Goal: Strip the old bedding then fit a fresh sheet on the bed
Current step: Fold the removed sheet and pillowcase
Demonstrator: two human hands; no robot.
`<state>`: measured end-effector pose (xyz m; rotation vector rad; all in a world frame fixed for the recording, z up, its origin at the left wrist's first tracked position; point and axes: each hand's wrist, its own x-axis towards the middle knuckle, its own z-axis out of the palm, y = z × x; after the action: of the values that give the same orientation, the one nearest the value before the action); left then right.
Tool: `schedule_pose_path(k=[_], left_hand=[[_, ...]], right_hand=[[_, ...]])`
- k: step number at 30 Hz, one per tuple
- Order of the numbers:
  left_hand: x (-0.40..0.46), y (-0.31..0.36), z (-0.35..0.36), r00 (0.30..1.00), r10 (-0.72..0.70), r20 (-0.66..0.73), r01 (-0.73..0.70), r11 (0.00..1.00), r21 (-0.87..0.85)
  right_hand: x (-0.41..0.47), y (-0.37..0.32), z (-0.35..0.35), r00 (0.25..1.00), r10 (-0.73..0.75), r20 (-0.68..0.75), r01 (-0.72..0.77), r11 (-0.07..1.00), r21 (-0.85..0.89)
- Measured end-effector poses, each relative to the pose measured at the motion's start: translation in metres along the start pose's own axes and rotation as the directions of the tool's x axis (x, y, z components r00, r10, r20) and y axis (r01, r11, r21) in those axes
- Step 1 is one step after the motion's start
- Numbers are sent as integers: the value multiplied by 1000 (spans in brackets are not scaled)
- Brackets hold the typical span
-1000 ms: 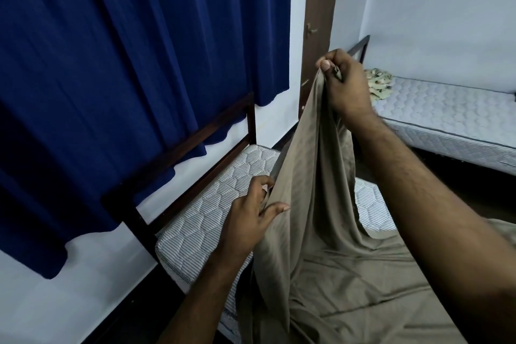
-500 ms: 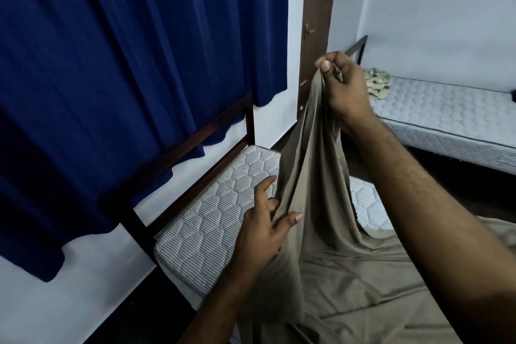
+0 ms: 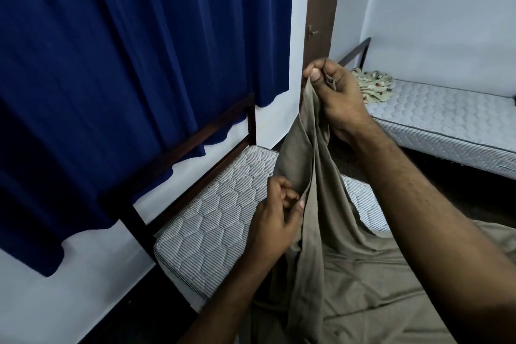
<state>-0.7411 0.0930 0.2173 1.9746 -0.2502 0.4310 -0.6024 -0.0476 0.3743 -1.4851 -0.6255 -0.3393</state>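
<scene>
Over the mattress (image 3: pixel 220 204), the sheet (image 3: pixel 315 204) is now gathered narrower; left hand (image 3: pixel 275 220) has been slid further down its edge, likely hunting a corner for fitting. Right hand (image 3: pixel 333 92) is kept raised, fingers closed tight, top edge pinched. Left thumb and fingers are curled, fold pinched.

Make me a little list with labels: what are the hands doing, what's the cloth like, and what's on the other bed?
right hand: right hand pinches a bunched edge of the brown sheet, held up high
left hand: left hand grips the sheet lower down
sheet: hangs between the hands; the rest lies crumpled on the near mattress
near mattress: its quilted corner is bare
other bed: far mattress with a patterned cloth heaped at its end
behind: blue curtain
</scene>
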Motion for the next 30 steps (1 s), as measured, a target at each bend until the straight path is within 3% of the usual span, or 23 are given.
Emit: schedule_pose_path(k=[10,13,15,22,26,30], left_hand=[[57,55,-8,982,41,-187,-61,993,-103],[73,62,-12,969,-18,-248,4,998,-55],[76,62,-14,970,18,-243,-22,1000,-13],[66,60,-20,909,-6,-416,-64,986,-155],[56,58,-20,900,168,-402,-211,975,-64],[41,56,-11,858,447,-253,-426,894,134]], right_hand=[[-14,-13,19,992,-12,123,7,999,39],[-24,-18,23,971,-53,234,55,998,-5],[-28,-20,21,958,-63,278,83,995,-58],[-45,-7,-2,976,41,215,-63,993,97],[-50,4,-8,988,91,121,-101,992,76],[-50,5,-3,997,42,-61,-42,999,0]])
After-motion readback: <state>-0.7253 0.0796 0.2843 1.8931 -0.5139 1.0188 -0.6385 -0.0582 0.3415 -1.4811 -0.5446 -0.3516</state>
